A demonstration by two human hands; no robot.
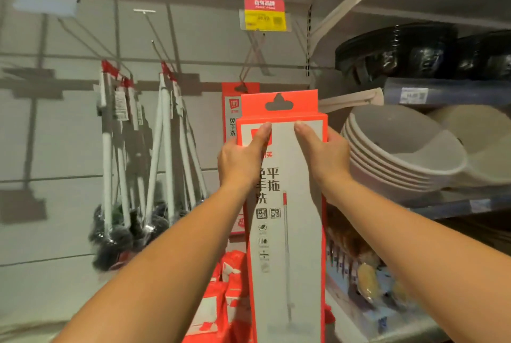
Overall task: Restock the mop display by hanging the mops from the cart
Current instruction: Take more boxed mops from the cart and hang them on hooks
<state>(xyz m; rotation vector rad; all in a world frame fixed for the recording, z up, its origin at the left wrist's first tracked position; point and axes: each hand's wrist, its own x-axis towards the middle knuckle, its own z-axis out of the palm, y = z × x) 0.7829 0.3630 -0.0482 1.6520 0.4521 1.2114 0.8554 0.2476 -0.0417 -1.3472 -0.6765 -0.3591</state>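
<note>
Head view: both hands grip the upper part of a tall red-and-white mop box (pixel 301 232), held upright between them. The left hand (pixel 240 160) wraps its left edge, thumb lying on the front; the right hand (pixel 323 154) clasps the right edge likewise. Just behind the left hand a matching box (pixel 231 110) hangs from a wall hook (pixel 250 57). A price tag (pixel 265 14) is above the hands, and stacked basins (pixel 401 149) sit right of the right hand.
</note>
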